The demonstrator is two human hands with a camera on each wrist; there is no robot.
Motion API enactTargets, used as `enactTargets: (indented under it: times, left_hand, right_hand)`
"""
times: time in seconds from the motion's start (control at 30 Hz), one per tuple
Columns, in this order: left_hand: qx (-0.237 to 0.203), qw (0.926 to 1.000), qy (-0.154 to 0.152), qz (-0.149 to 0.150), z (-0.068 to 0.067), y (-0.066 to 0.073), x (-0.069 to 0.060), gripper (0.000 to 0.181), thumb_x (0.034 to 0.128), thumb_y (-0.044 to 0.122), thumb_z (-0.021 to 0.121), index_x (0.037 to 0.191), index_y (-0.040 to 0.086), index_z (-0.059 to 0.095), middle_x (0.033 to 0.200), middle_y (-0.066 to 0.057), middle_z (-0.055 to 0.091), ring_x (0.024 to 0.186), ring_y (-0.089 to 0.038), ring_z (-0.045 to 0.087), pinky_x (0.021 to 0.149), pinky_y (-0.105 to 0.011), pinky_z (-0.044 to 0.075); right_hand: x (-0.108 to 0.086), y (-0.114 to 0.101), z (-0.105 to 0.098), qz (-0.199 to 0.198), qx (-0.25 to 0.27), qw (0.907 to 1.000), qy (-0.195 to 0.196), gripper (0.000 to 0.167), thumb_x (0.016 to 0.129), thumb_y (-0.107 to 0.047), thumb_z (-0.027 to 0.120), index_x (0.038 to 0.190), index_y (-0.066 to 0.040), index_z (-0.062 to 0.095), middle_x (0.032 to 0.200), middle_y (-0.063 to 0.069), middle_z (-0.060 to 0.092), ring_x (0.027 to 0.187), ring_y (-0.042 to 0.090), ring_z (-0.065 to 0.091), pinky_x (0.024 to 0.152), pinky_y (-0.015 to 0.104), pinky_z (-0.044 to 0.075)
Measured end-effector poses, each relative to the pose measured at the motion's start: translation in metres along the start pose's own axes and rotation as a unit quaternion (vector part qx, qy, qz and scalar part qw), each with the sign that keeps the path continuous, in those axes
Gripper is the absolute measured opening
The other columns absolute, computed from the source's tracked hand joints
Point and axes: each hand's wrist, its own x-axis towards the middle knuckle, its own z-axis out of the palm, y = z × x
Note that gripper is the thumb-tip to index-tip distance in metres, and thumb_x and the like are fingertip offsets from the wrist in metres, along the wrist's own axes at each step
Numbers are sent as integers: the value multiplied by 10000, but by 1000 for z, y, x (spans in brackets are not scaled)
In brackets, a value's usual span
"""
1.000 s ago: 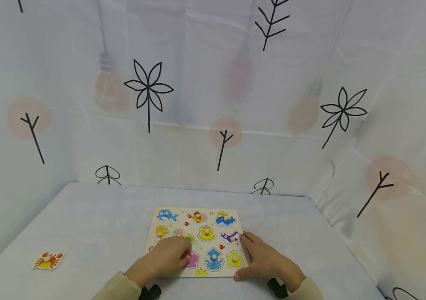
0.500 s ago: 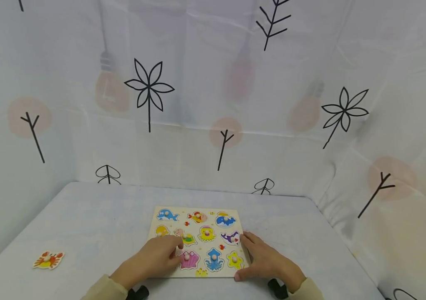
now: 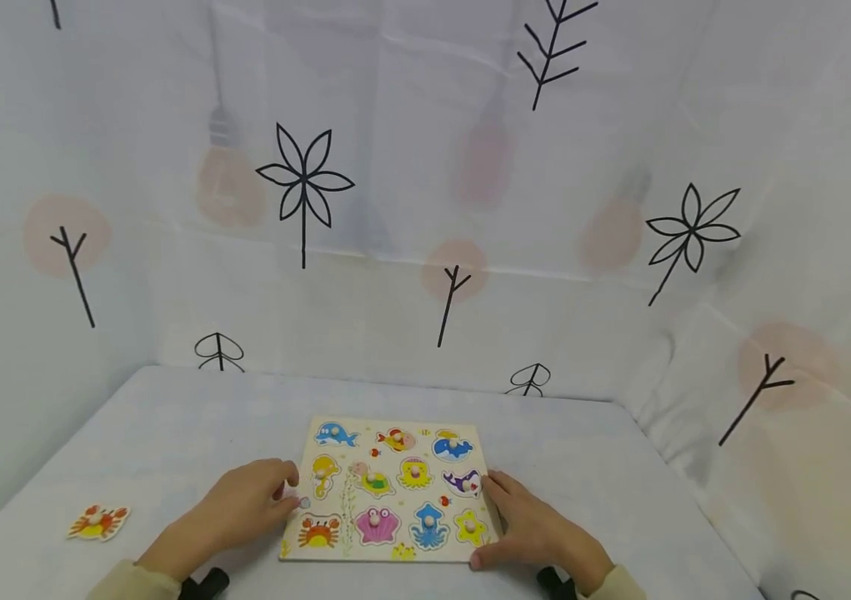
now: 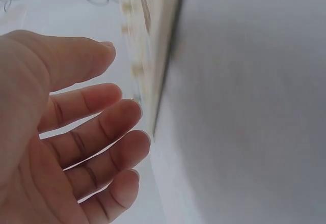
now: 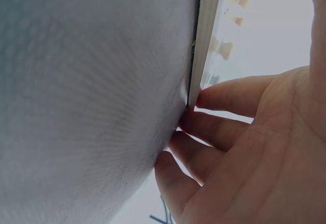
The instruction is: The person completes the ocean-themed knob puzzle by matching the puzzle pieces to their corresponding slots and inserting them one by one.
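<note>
A wooden knob puzzle board (image 3: 350, 433) with sea-animal pieces lies on the table in the head view. Along its right side rests my right hand (image 3: 533, 525), fingertips against the edge and thumb at the near right corner. In the right wrist view its fingers (image 5: 229, 96) are nearly straight on the board's side. Beside the left edge hovers my left hand (image 3: 241, 508), holding nothing, its fingers (image 4: 102, 132) relaxed in the left wrist view. A knobless crab picture (image 3: 318, 532) shows at the board's near left. The crab piece (image 3: 98, 522) with a knob lies apart, farther left.
A white cloth covers the table (image 3: 192, 425). Patterned fabric walls (image 3: 380, 317) rise at the back and both sides. Dark wrist-camera mounts (image 3: 203, 583) show under the wrists.
My left hand has moved left from over the board to beside its left edge, uncovering the seahorse and crab picture. The right hand has stayed at the right edge. The view has shifted slightly.
</note>
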Motion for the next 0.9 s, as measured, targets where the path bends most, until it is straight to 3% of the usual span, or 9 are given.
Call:
enactTargets:
  times: [0.27,0.57,0.9]
  left_hand:
    - [263,9990,100,-341,-20,-44,-12,198,812,277,742,935,187,616,768,70,490,662,-110,434,584,-312,387]
    - [389,9976,148,-560,-42,-96,-34,249,789,282,752,939,143,610,774,29,484,675,-138,440,590,-329,393]
    - [294,9966,-14,-766,-50,-131,-47,264,775,292,763,932,148,607,797,9,487,711,-160,447,611,-338,400]
  right_hand:
    - [-1,2,1,44,-81,10000,-4,1195,527,-745,747,1475,-133,352,1527,124,268,1375,362,278,1029,597,293]
    - [0,1,1,-226,-79,9997,-29,1207,549,-759,722,1482,-102,327,1530,137,254,1387,363,255,1045,587,275]
    - [0,3,1,-155,-89,9998,2,1219,536,-764,724,1483,-106,329,1532,136,258,1390,365,252,1048,586,272]
